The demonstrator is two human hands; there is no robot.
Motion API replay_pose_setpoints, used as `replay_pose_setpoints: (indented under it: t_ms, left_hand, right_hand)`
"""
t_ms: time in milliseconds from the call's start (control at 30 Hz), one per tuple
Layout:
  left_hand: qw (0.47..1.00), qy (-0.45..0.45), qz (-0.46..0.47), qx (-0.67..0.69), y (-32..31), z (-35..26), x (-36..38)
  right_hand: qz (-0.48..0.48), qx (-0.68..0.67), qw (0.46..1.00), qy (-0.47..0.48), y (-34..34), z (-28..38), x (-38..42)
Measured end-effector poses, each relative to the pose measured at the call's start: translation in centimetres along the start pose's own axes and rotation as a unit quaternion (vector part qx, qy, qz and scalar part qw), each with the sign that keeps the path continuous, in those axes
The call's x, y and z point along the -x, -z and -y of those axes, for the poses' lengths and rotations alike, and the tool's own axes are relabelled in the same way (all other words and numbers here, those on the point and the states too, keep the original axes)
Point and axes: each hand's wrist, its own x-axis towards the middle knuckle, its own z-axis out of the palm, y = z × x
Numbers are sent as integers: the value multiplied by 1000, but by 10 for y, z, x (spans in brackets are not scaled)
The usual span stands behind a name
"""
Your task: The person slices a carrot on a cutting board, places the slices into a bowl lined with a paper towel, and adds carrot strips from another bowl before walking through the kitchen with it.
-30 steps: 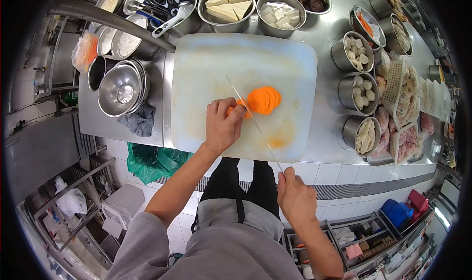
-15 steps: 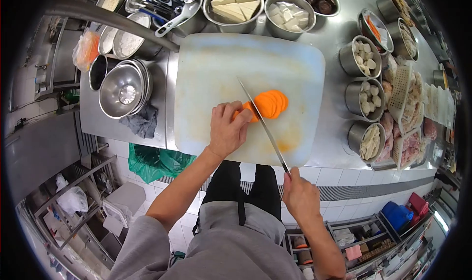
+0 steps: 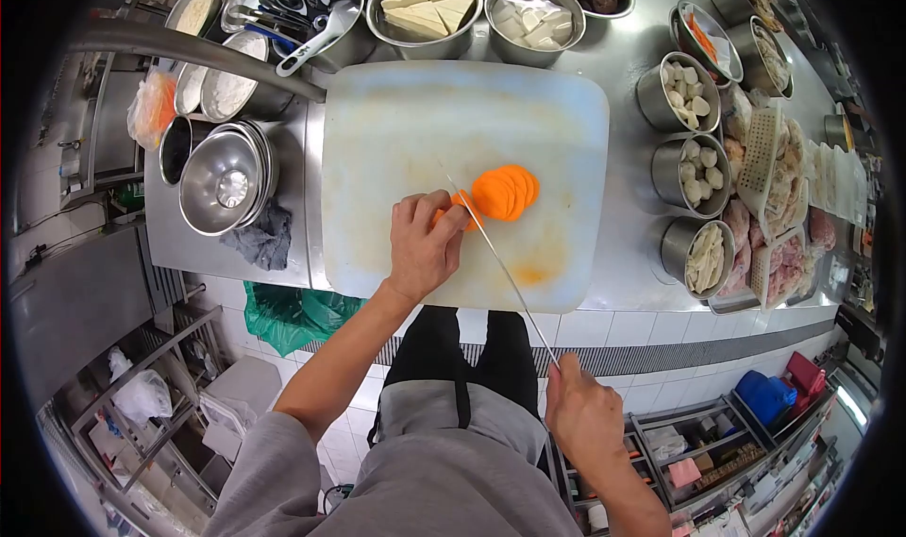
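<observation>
A white cutting board [image 3: 396, 112] lies on the steel counter in front of me. My left hand [image 3: 425, 244] is closed on a piece of carrot [image 3: 457, 218], fingertips bent over it and hiding part of it. Round carrot slices [image 3: 506, 192] overlap in a fanned pile just right of the blade. My right hand [image 3: 583, 410] grips the handle of a long knife [image 3: 514, 277], whose blade slants up and left across the board. The blade's far part rests against the carrot's right end, beside my left fingers.
Stacked steel bowls [image 3: 226, 178] and a dark cloth [image 3: 264, 240] are left of the board. Behind it stand a tofu bowl [image 3: 425, 37] and a bowl of white chunks [image 3: 535, 51]. Steel pots [image 3: 665, 112] and a perforated basket [image 3: 760, 174] line the right.
My right hand has drawn back slightly toward me with the knife, and the blade now stands left of the slice pile. The whole view has shifted slightly.
</observation>
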Motion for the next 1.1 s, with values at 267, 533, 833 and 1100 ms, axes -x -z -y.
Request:
replay_pose_setpoints:
  t_ms: [267, 533, 833, 1100]
  left_hand:
    - [1000, 4, 3, -4, 0, 1, 2]
    - [1000, 17, 7, 12, -1, 3, 5]
    - [1000, 17, 12, 11, 1, 5, 6]
    - [1000, 12, 16, 10, 1, 5, 6]
  right_hand:
    - [3, -15, 1000, -14, -32, 11, -43]
    - [-7, -202, 978, 60, -57, -19, -115]
    - [-33, -4, 999, 4, -17, 6, -26]
    - [3, -13, 1000, 8, -8, -2, -16]
